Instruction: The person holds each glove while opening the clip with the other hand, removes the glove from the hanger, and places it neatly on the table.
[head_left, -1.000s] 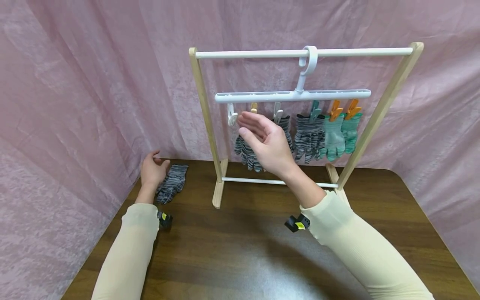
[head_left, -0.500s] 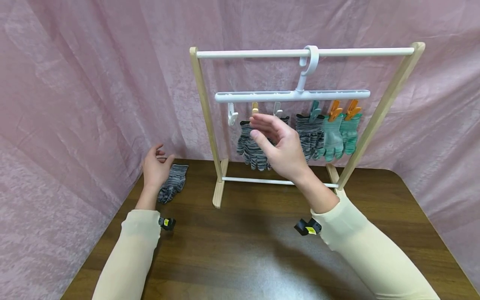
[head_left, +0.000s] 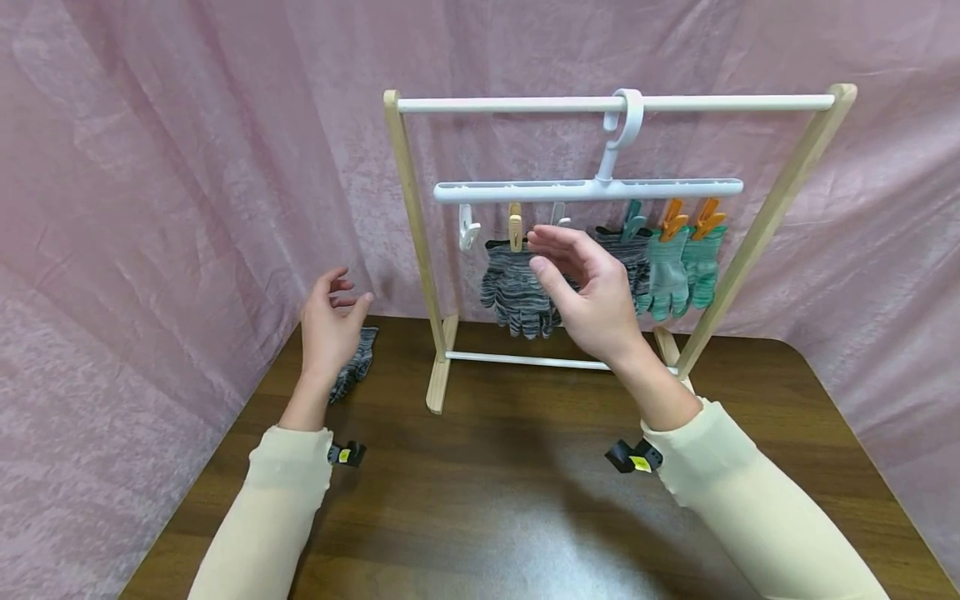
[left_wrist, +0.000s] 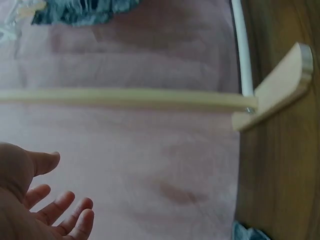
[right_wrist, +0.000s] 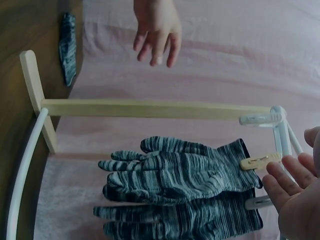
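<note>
In the head view my left hand (head_left: 330, 333) is raised in front of a grey-black knit glove (head_left: 363, 357) lying on the table, partly hiding it. Its fingers are loosely bent and hold nothing. My right hand (head_left: 588, 292), also holding nothing, hovers before the hanging gloves with its fingers slightly curved. A striped grey-black glove (head_left: 517, 292) hangs from a yellow clip (head_left: 515, 227), to the left of that hand. The leftmost white clip (head_left: 468, 229) carries nothing. A second striped glove (right_wrist: 200, 217) hangs beside the first in the right wrist view.
A wooden stand (head_left: 417, 225) carries a white clip hanger (head_left: 525, 192) on its top rod (head_left: 510, 105). Farther right hang another striped glove (head_left: 628, 250) under a teal clip and green gloves (head_left: 667, 275) under orange clips. Pink cloth surrounds the brown table (head_left: 450, 500).
My left hand has risen away from beside the table glove, moving up and right. My right hand has drawn back rightward from the yellow clip, uncovering the glove there.
</note>
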